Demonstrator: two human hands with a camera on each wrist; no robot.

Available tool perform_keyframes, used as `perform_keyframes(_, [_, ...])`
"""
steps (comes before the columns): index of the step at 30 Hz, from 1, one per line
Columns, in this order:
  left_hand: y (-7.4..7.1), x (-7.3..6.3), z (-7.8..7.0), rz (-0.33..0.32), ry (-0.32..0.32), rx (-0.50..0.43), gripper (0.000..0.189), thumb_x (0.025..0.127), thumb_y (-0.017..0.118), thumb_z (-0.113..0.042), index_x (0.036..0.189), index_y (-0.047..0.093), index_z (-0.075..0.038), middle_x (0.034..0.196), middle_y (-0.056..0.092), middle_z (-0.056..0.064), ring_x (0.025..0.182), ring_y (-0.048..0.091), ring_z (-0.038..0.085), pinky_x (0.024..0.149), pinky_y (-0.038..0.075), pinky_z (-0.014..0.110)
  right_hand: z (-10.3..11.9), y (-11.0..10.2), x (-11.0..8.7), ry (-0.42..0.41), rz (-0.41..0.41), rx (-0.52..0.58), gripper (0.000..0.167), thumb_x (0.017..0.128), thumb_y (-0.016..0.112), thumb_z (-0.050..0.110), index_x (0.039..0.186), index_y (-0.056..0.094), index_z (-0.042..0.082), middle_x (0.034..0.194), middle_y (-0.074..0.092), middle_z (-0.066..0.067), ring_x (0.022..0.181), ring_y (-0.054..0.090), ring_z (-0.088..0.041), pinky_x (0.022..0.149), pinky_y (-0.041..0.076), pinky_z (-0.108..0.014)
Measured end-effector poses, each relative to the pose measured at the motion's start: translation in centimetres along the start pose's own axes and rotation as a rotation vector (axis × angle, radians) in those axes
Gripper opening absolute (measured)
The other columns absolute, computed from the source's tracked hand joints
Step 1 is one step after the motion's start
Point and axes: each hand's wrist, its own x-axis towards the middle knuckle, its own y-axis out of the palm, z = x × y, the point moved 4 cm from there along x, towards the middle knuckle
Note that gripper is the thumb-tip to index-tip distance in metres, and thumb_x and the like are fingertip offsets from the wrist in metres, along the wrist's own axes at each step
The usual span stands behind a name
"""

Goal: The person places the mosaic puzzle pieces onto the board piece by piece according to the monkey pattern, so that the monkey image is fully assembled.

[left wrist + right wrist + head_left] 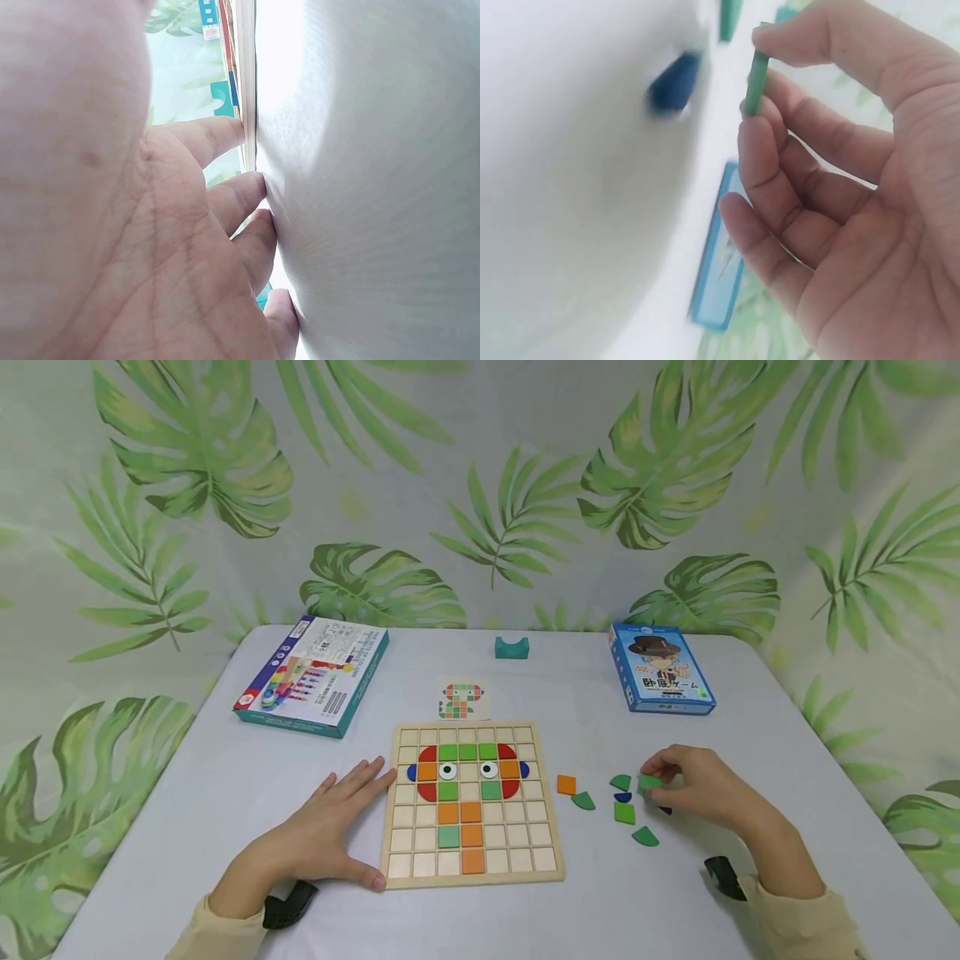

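Note:
A wooden grid board (480,882) lies in the middle of the table, with red, green, orange and blue tiles and two eye tiles set in it. My left hand (326,831) rests on the table with fingers spread, its thumb and fingertips at the board's left edge. To the right of the board, my right hand (701,787) pinches a green tile (757,84) between thumb and fingers, just above the table. Near it lie an orange square tile (566,785), a green square tile (624,812), several green quarter-round tiles (645,837) and a blue half-round tile (622,797).
A small pattern card (482,703) lies behind the board, with a teal notched block (512,649) farther back. One flat game box (315,677) sits at the back left, and a blue game box (663,668) at the back right.

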Motion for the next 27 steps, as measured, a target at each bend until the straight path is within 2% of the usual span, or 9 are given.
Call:
perform_keyframes(5, [0.1, 0.0, 0.1, 0.0, -0.001, 0.002, 0.138, 0.062, 0.093, -0.073, 0.171, 0.03, -0.019, 0.18, 0.021, 0.014, 0.167, 0.017, 0.044, 0.131, 0.011, 0.076, 2.6, 0.4, 0.3, -0.043, -0.002, 0.007, 0.026, 0.087, 0.084, 0.019, 0.111, 0.076, 0.011, 0.101, 0.072, 0.004, 0.096, 0.061, -0.015, 0.084, 0.059, -0.032])
perform_keyframes(9, [0.2, 0.0, 0.1, 0.002, 0.0, 0.003, 0.138, 0.062, 0.093, -0.074, 0.171, 0.03, -0.019, 0.181, 0.021, 0.014, 0.167, 0.017, 0.044, 0.131, 0.011, 0.076, 5.0, 1.0, 0.7, -0.12, 0.007, 0.02, 0.025, 0.087, 0.085, 0.018, 0.11, 0.076, 0.012, 0.1, 0.071, 0.005, 0.094, 0.062, -0.015, 0.084, 0.06, -0.033])
perform_keyframes(14, [0.2, 0.1, 0.2, -0.001, 0.01, 0.009, 0.138, 0.062, 0.092, -0.075, 0.171, 0.029, -0.019, 0.181, 0.021, 0.014, 0.167, 0.017, 0.044, 0.131, 0.012, 0.076, 7.9, 1.9, 1.3, -0.194, 0.053, 0.04, 0.024, 0.086, 0.083, 0.015, 0.109, 0.075, 0.013, 0.1, 0.071, 0.008, 0.091, 0.063, -0.013, 0.081, 0.061, -0.031])
perform_keyframes(21, [0.2, 0.1, 0.3, -0.002, -0.001, 0.011, 0.138, 0.061, 0.092, -0.075, 0.171, 0.029, -0.019, 0.181, 0.021, 0.014, 0.167, 0.017, 0.044, 0.131, 0.011, 0.076, 11.1, 4.3, 2.3, -0.291, 0.117, 0.089, 0.02, 0.085, 0.083, 0.014, 0.104, 0.075, 0.016, 0.089, 0.068, 0.008, 0.084, 0.061, -0.012, 0.074, 0.057, -0.025])
perform_keyframes(27, [0.3, 0.1, 0.3, -0.003, 0.002, 0.008, 0.138, 0.061, 0.093, -0.074, 0.171, 0.03, -0.019, 0.18, 0.021, 0.015, 0.167, 0.017, 0.044, 0.131, 0.011, 0.076, 14.1, 6.7, 2.8, -0.366, 0.153, 0.097, 0.02, 0.086, 0.084, 0.017, 0.105, 0.077, 0.017, 0.09, 0.067, 0.01, 0.085, 0.061, -0.011, 0.076, 0.058, -0.023])
